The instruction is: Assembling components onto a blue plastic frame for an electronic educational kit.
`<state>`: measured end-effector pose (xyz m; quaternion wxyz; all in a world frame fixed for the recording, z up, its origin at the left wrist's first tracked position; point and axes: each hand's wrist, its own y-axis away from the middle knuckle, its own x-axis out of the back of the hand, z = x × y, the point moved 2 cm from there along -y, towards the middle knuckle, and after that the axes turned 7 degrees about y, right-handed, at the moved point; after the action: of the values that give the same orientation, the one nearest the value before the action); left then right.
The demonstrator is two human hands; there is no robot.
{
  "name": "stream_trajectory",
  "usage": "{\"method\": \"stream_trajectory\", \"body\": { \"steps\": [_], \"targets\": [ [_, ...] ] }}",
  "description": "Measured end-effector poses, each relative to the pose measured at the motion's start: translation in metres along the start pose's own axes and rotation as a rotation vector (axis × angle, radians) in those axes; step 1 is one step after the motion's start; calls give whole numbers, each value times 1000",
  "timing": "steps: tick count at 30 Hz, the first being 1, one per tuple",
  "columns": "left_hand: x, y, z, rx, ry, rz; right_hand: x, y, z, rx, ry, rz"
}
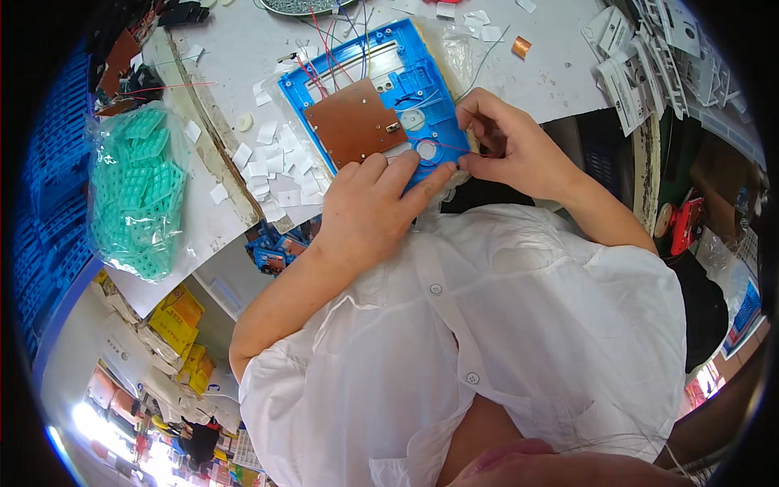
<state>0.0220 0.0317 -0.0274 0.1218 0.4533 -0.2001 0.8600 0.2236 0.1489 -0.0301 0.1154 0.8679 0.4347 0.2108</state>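
A blue plastic housing (442, 122) lies tilted on the table in front of me, its inner side facing up. A brown circuit board (353, 122) sits over its left part, with thin wires running off the far side. My left hand (365, 195) rests on the near edge of the board and housing, fingers spread and thumb stretched toward the near right corner. Beyond that corner, my right hand (515, 150) has thumb and fingers pinched on a thin red wire (454, 148), which runs back to a round part in the housing. The fingertips partly hide the wire's end.
Small white pieces (280, 162) are scattered left of the housing. A clear bag of green parts (138, 195) lies farther left, near stacked blue crates (53, 211). White plastic parts (633, 81) are piled at the right. A copper-coloured square (521, 47) lies beyond the right hand.
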Motion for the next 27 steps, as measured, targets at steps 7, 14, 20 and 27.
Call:
{"method": "stream_trajectory", "body": {
  "steps": [7,14,20,27],
  "targets": [
    [4,0,3,27,-6,-32,10,-5,-15,357,395,114],
    [22,2,-10,113,199,295,24,-82,-59,544,771,447],
    [19,-6,-22,179,190,356,12,-142,-53,276,615,239],
    [20,-8,-22,237,188,355,-12,-127,-60,700,804,447]
  ]
}}
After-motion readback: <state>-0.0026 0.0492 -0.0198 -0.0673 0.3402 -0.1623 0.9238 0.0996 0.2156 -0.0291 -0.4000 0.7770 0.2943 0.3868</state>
